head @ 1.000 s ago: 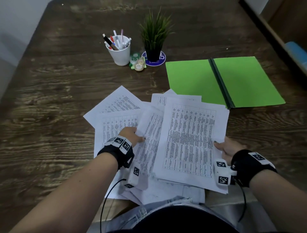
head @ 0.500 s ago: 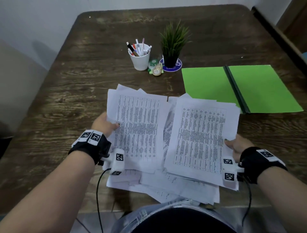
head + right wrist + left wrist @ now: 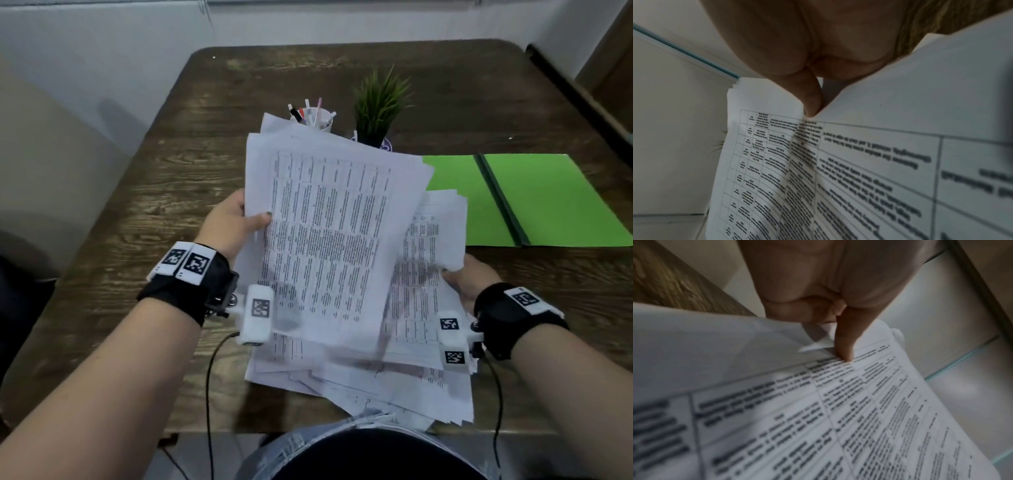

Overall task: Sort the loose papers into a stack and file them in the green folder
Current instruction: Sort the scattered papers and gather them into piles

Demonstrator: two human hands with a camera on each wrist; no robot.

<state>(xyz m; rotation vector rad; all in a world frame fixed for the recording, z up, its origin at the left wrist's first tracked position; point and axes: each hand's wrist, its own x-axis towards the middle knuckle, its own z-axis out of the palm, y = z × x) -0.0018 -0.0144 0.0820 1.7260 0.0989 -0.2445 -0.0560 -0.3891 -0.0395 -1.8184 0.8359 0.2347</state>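
White printed papers [image 3: 329, 240] with tables are gathered in both hands above the table's near edge. My left hand [image 3: 239, 222] grips the upper bundle at its left side, thumb on top; the left wrist view shows that thumb [image 3: 842, 344] pressing the sheets [image 3: 818, 418]. My right hand [image 3: 469, 277] holds the lower, offset bundle [image 3: 431, 240] at its right edge, its thumb [image 3: 809, 97] pinching pages [image 3: 859, 162]. More sheets [image 3: 394, 387] splay out beneath. The green folder [image 3: 534, 198] lies open and flat at the right, partly covered by the papers.
A white cup of pens [image 3: 313, 118] and a small potted plant [image 3: 378, 106] stand behind the papers, partly hidden by them. The wooden table [image 3: 164, 192] ends at a wall at the back. A dark ledge [image 3: 579, 96] runs along the right side.
Both hands have lifted the papers off the table. The left bundle has swung right and now lies over the right bundle.
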